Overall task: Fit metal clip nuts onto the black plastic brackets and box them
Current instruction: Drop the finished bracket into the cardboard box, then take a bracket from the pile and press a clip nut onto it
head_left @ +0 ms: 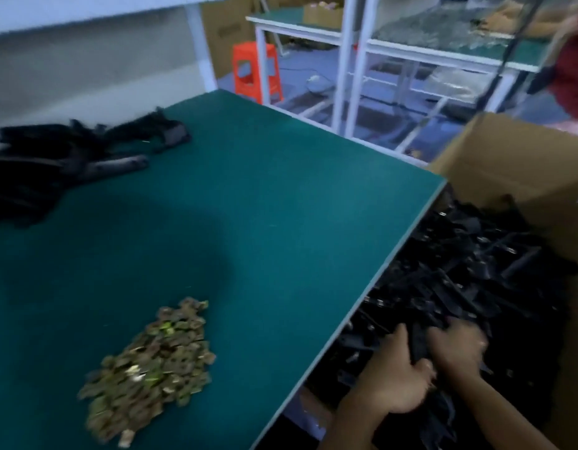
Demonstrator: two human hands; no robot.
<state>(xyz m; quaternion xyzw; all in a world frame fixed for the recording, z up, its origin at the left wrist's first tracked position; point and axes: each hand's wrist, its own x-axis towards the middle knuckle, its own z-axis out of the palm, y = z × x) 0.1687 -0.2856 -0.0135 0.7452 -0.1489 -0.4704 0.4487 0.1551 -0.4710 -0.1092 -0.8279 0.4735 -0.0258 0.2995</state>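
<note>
Both hands are down inside the cardboard box (495,164), which stands at the right edge of the green table (248,206), at about four o'clock in the view. The box is heaped with black plastic brackets (459,271), some showing small glints of metal.

The left hand (394,378) lies at five o'clock, its fingers curled into the heap with a dark bracket caught between thumb and fingers. The right hand (456,347) is just beside it toward three o'clock, fingers bent down and closed over the same bundle of brackets; motion blur hides exactly how the fingertips sit. The two hands touch or nearly touch across the bundle.

On the table, a loose pile of metal clip nuts (151,365), brass-green in this light, lies at seven o'clock, well apart from the box. A second pile of black brackets (63,157) lies at ten o'clock near the table's far left edge.

Beyond the table, an orange plastic stool (257,71) stands on the floor at twelve o'clock, beside a white-framed workbench (394,50) with a green top. At two o'clock a person in a red garment (573,60) stands at the frame's edge.
</note>
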